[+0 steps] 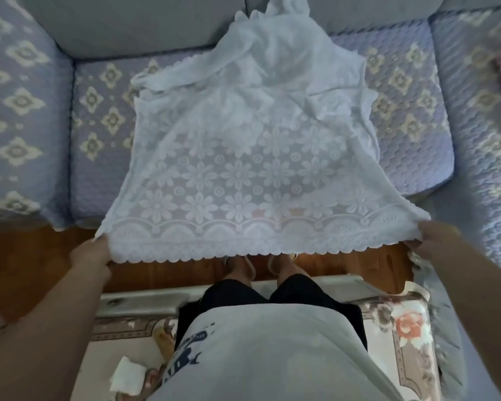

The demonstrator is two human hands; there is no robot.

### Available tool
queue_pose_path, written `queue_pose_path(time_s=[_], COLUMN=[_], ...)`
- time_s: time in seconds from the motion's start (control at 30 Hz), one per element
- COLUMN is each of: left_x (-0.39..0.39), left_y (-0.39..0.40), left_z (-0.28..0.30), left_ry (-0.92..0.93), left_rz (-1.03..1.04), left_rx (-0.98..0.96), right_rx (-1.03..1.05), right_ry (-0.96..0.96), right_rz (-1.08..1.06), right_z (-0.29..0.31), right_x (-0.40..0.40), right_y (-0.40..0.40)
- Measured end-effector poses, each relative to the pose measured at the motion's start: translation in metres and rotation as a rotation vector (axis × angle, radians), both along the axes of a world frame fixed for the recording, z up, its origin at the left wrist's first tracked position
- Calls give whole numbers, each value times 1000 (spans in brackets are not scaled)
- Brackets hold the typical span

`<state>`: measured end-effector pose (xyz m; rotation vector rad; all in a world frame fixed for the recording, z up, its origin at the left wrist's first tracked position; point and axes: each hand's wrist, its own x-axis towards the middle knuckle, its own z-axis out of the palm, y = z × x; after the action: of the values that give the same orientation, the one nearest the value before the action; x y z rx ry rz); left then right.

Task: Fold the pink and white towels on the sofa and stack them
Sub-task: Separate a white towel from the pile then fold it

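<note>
The left hand (91, 256) and the right hand (434, 237) each pinch a near corner of the white lace towel (243, 169), stretching its scalloped edge between the two grips; its far end lies crumpled on the sofa (104, 117)

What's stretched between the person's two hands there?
In the head view, the scalloped lace edge of the white towel runs taut from the left hand to the right hand, each gripping a corner. The rest trails back, rumpled, onto the sofa.
</note>
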<state>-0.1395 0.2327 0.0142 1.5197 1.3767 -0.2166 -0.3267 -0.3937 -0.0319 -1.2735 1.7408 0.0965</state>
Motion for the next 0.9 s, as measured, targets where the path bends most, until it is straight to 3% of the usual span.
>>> queue_pose_path(time_s=[0.1, 0.17, 0.23, 0.27, 0.4, 0.63, 0.73, 0.9], left_x=[-15, -22, -28, -33, -54, -51, -40, -32], left_y=[-19, -38, -71, -90, -156, -225, -231, -233], left_z=[6, 16, 38, 49, 93, 143, 153, 160], left_ry=[-28, -89, -125, -145, -252, -256, -233, -254], left_rz=[-106, -144, -242, -318, -497, -566, -471, -463], left_rx=[93, 215, 238, 218, -10, -481, -615, -565], right_rx=[-29, -187, -202, -228, -275, -40, 35, 79], right_ry=[93, 143, -118, -139, -278, -551, -593, -625], right_rz=[-32, 94, -159, -110, 296, 600, 617, 555], right_z=[34, 54, 76, 92, 138, 194, 202, 206], right_x=[15, 16, 27, 32, 56, 107, 119, 124], right_y=[23, 44, 71, 91, 161, 239, 250, 260])
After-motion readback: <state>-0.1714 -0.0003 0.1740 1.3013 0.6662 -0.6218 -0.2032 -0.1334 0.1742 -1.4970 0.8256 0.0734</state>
